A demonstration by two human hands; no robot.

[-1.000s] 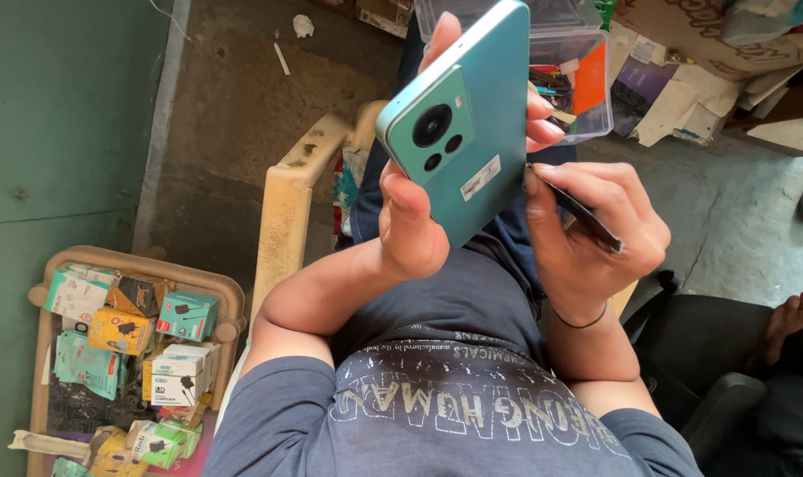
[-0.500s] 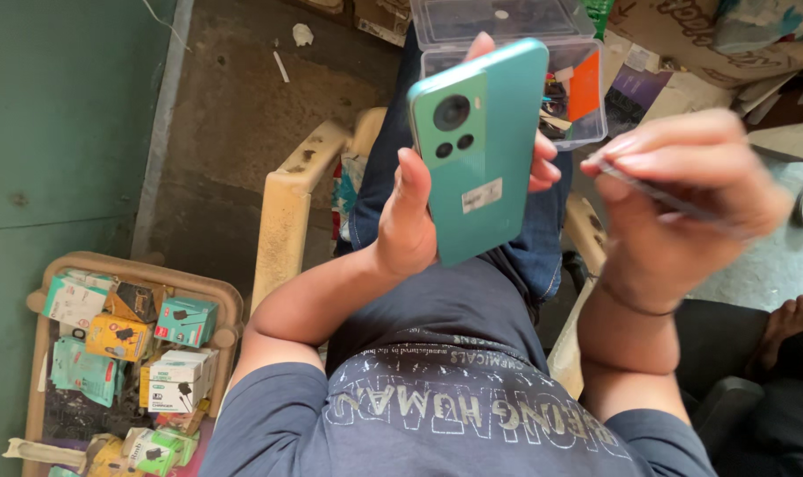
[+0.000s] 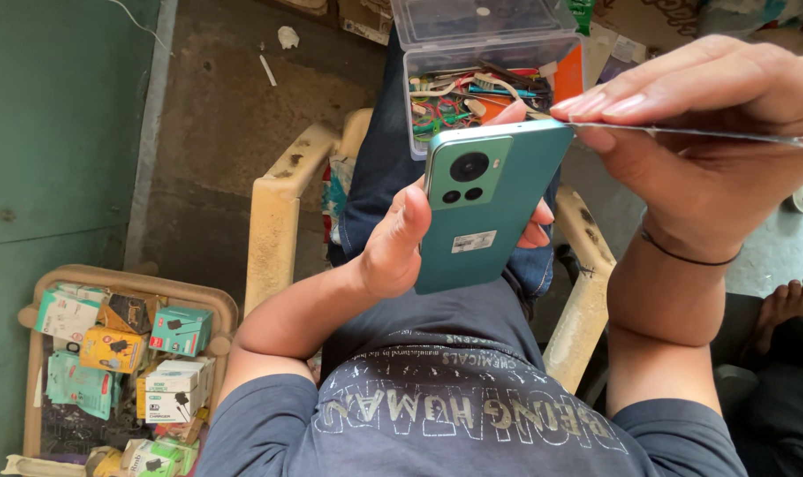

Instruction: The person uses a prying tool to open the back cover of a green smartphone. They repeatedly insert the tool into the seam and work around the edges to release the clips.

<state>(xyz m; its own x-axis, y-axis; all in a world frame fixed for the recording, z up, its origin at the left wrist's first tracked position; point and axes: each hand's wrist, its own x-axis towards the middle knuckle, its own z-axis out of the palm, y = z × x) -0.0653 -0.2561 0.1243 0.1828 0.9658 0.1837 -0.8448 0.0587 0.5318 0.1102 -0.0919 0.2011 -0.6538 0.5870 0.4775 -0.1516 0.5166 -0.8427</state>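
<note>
- My left hand (image 3: 400,243) is wrapped around the teal-green slab of a smartphone (image 3: 485,208), back side and camera cluster facing up at me, thumb on the near edge and fingertips curling round the far one. The phone hangs in the air above my lap, not resting on anything.
- My right hand (image 3: 693,132) pinches a thin, flat, translucent plastic pry card (image 3: 684,132) between thumb and fingers, and its tip meets the phone's top right corner at the seam.
- If I push the card in too deep or too steeply, I think it could crack the back cover or nick something inside; the angle is shallow now, which I judge safer.
- The card is thin and flexes. Too much force could bend it or make it skid off the corner, and then its edge would run straight toward my left fingertips on that far side.
- My left grip is only at the edges. A hard twist from the card could lever the phone out of my hand, and it would drop toward my blue-jeaned lap (image 3: 379,168) or the bare concrete floor (image 3: 207,132) beyond the cream plastic chair arm (image 3: 282,212).
- The clear plastic box of small tools (image 3: 481,84) sits balanced on my knees just behind the phone. A jerk of my legs or elbows could tip it and scatter the bits.
</note>
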